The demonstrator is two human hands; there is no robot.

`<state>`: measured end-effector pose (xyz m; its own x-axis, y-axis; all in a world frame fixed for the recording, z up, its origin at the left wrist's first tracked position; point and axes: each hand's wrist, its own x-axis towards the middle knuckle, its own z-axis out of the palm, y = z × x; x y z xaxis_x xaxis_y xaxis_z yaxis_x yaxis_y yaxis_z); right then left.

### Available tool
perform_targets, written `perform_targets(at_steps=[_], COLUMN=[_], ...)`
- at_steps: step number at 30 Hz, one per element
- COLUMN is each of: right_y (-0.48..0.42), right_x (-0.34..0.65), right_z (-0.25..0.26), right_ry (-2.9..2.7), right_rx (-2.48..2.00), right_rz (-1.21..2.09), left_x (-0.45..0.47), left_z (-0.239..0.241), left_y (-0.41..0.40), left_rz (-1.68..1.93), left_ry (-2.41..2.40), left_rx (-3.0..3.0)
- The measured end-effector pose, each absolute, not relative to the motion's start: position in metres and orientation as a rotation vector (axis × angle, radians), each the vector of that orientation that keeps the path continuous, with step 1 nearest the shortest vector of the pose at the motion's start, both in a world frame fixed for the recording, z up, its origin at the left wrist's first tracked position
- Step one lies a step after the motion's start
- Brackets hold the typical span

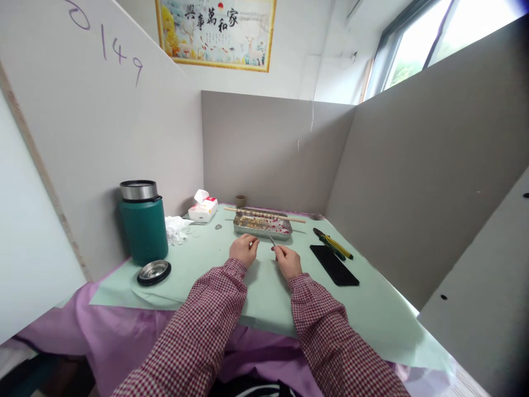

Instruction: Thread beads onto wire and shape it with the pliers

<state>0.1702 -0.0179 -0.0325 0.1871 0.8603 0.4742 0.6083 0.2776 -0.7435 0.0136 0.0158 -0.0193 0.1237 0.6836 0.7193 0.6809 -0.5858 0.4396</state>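
Note:
Both of my hands are over the pale green table cover (264, 300), just in front of a shallow metal tray (264, 234). My left hand (244, 249) is closed in a pinch near the tray's front edge; whatever lies between its fingertips is too small to name. In my right hand (288, 261) is a thin pointed metal tool (271, 241), its tip angled up and left towards the tray. Small gold-coloured and red bits are scattered in the tray. Across its top rests a pale wooden stick (297, 220) with a row of small things along it.
Left of my hands stand a green flask (144, 231), its lid (154, 272), crumpled tissue (177, 229) and a tissue pack (203, 209). To the right lie a black flat slab (334, 266) and yellow-green pliers (336, 246). A small cup (240, 201) sits behind; grey partitions (273, 149) enclose the table.

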Motion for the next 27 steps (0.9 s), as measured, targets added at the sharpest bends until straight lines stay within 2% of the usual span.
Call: perform_targets(at_steps=[12, 18, 27], right_y=[-0.019, -0.014, -0.012], right_x=[0.171, 0.174, 0.178], right_z=[-0.03, -0.037, -0.036], right_ry=[-1.457, -1.392, -1.291], right_rx=[-1.417, -1.316, -1.41], right_rz=[0.361, 0.563, 0.419], left_x=[0.016, 0.015, 0.011], left_z=[-0.019, -0.018, -0.019], left_y=[0.012, 0.017, 0.019], left_rz=[1.518, 1.48, 1.463], left_ry=[1.481, 1.45, 1.453], left_rx=[2.44, 2.241, 2.259])
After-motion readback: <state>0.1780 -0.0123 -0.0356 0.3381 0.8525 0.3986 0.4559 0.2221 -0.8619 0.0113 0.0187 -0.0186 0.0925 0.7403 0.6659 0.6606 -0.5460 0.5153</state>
